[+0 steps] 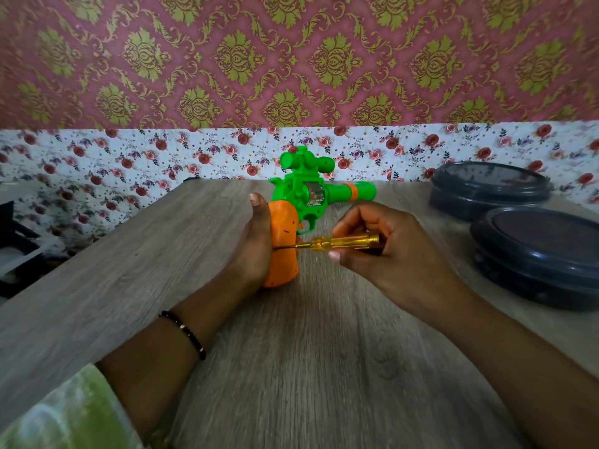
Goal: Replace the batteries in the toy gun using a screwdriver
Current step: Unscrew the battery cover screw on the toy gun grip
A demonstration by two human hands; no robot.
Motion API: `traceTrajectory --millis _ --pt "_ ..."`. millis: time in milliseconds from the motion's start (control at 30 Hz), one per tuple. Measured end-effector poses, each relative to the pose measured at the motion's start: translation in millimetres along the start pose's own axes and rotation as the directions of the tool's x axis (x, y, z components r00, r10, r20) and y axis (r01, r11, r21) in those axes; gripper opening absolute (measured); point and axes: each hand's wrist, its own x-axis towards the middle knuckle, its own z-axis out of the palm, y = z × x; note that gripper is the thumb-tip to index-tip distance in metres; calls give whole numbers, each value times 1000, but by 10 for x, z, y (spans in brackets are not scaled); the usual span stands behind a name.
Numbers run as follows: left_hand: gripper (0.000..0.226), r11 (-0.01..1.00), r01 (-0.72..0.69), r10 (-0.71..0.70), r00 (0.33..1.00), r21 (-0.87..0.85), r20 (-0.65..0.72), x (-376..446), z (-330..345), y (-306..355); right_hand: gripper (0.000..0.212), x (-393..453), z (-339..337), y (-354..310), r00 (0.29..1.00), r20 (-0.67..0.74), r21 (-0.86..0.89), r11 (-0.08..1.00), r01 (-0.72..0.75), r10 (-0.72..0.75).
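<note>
While the left hand (256,244) grips the green-and-orange plastic toy gun (304,202) upright near the tabletop's far edge, the right hand (382,251) holds a yellow transparent-handled screwdriver (340,243) against its orange grip.

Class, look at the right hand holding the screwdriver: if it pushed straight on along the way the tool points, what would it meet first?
The right hand drives the screwdriver leftward; its tip already seems to touch the toy gun's orange grip, backed by the left hand.

Toy gun (311,196) standing mid-tabletop (324,367), grip down, barrel pointing right. Left hand (252,251) on grip's left side; right hand (382,251) just right, holding screwdriver (343,243), tip against grip. Two containers (489,189) (544,254) far right, touching.
</note>
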Motion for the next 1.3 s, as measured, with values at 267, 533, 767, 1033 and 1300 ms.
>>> traceTrajectory --millis 267,533,767,1033,1300 --pt "83 999 -13 15 998 -29 58 -57 69 26 23 -8 -8 -73 981 -100 258 956 -139 169" --pt "82 970 105 -69 984 -221 165 -153 219 48 21 59 -110 31 923 -384 12 1000 25 -18" --pt "88 945 153 -87 969 -288 231 -213 324 7 33 -1 237 171 997 -35 -507 861 36 -62" --pt "87 964 70 -20 981 -256 195 -206 372 -54 31 3 311 118 988 -131 -560 829 -5 -82" --pt "81 954 72 6 966 -291 258 -220 403 -39 21 -13 322 85 990 -96 -569 822 28 -100"
